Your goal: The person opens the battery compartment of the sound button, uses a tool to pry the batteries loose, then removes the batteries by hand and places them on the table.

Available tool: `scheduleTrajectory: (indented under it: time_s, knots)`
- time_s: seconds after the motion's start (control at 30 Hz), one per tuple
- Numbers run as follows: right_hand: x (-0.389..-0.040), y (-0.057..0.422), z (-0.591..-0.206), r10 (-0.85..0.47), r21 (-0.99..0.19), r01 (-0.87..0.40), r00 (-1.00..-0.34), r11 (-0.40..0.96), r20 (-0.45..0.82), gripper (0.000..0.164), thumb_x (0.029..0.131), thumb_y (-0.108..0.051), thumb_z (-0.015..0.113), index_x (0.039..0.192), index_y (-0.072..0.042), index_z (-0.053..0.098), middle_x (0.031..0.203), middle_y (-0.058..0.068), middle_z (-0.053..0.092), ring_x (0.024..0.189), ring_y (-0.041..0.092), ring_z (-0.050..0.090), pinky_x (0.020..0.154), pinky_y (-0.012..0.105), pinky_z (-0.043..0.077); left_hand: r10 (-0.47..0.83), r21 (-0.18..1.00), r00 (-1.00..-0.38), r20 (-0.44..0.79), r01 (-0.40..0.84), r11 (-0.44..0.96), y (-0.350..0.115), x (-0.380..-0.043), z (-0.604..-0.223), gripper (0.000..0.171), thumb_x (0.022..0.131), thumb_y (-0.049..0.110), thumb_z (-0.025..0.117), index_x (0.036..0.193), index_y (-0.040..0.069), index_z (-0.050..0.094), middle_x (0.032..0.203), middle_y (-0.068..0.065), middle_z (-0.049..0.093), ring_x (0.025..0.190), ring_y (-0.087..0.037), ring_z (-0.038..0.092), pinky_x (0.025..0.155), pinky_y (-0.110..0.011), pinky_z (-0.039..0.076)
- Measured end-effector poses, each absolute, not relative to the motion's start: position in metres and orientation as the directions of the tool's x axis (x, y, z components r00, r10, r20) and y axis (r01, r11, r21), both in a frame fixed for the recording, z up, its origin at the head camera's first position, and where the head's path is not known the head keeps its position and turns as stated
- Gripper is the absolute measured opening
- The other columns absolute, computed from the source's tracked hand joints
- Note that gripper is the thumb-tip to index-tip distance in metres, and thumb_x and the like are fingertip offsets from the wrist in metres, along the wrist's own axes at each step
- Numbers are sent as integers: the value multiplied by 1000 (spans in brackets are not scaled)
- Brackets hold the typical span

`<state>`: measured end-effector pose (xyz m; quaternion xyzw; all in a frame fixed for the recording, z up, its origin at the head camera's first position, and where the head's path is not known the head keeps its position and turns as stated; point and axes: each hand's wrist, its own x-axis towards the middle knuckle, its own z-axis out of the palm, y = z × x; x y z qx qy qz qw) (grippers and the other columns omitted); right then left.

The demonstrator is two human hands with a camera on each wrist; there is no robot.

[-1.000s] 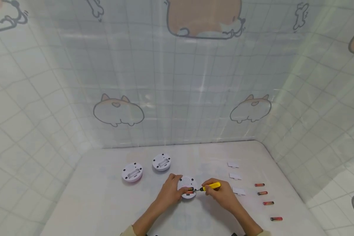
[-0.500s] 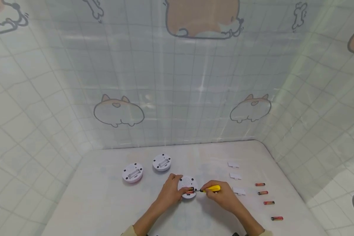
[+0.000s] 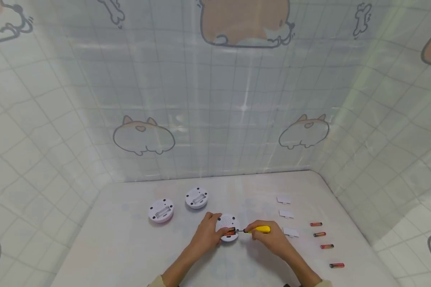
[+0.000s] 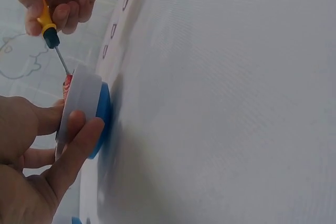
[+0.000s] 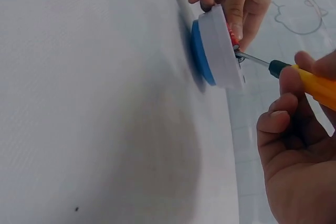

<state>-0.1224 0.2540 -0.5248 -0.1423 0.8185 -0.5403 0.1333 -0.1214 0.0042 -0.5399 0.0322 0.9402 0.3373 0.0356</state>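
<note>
A round white device (image 3: 227, 220) lies with its vented, footed side up on the table; its other side is blue, as the left wrist view shows on the housing (image 4: 84, 100). My left hand (image 3: 207, 234) grips its edge, with the thumb over red-and-black batteries (image 3: 230, 231) in its compartment. In my right hand (image 3: 271, 236) is a yellow-handled screwdriver (image 3: 262, 229), pinched by thumb and fingers. The shaft (image 5: 255, 60) reaches the battery end at the compartment's right side. How far in the tip sits is hidden.
Two similar round devices (image 3: 161, 210) (image 3: 196, 198) with bare battery compartments stand back left. White battery covers (image 3: 286, 214) lie in a column right of my right hand. Several loose batteries (image 3: 319, 234) line the table's right side. Patterned walls (image 3: 215, 119) enclose the table (image 3: 122, 247).
The screwdriver's handle has tilted slightly and shifted a little to the right, while its tip stays at the battery end. My left hand keeps its hold on the device.
</note>
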Motion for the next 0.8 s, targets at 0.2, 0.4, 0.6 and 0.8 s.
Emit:
scheduleTrajectory:
  time_s: [0.2, 0.4, 0.6, 0.8]
  knots:
    - [-122, 254, -526, -338, -949, -2, -935, 314, -110, 29, 99, -32, 64, 111, -8, 73, 81, 11, 70, 72, 18, 58, 64, 25, 49, 106, 649, -994, -40, 55, 759, 3, -118, -538, 62, 90, 36, 76, 140, 6, 56, 123, -10, 55, 93, -15, 55, 71, -28, 48]
    - [-122, 254, -527, -352, -961, 16, -929, 275, -116, 32, 100, -33, 62, 114, -5, 71, 81, 11, 70, 71, 19, 58, 64, 25, 50, 140, 665, -990, -33, 83, 742, 1, -116, -540, 62, 92, 37, 73, 140, 3, 55, 122, -11, 54, 81, -10, 55, 66, -26, 48]
    - [-121, 256, -527, -392, -946, -34, -915, 323, -101, 20, 96, -17, 62, 110, -12, 75, 89, 13, 71, 75, 17, 58, 68, 26, 49, 141, 649, -990, -6, 103, 754, 0, -117, -542, 61, 92, 37, 73, 139, 3, 56, 121, -10, 55, 93, -15, 56, 78, -33, 50]
    - [-122, 254, -527, -358, -965, 35, -924, 259, -130, 30, 102, -29, 59, 115, -5, 71, 83, 12, 70, 70, 18, 57, 65, 25, 49, 141, 660, -990, -15, 96, 745, -1, -119, -541, 61, 92, 36, 74, 140, 3, 56, 122, -10, 55, 93, -15, 57, 77, -33, 49]
